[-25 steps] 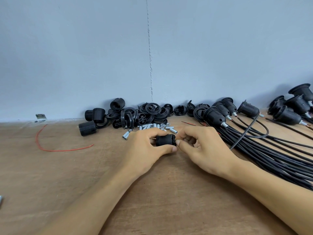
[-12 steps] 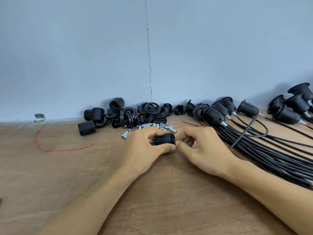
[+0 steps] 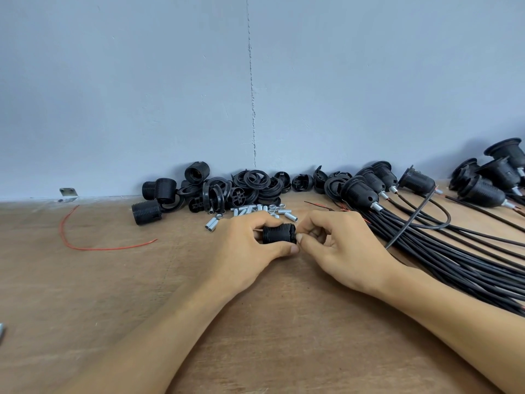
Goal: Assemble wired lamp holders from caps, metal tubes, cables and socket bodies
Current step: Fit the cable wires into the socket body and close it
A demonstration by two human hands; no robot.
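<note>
Two bare hands meet at the middle of a brown wooden worktop. The left hand curls its fingers and thumb around a black ribbed socket body, holding it sideways just above the surface. The right hand pinches at the socket's right end with curled fingers. Just behind lie small metal tubes, then a heap of black caps against the wall. Black cables fan out to the right.

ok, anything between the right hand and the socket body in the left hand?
Nothing visible. The left hand holds the socket body, and the right hand pinches at its right end. The metal tubes lie behind them, not between.
</note>
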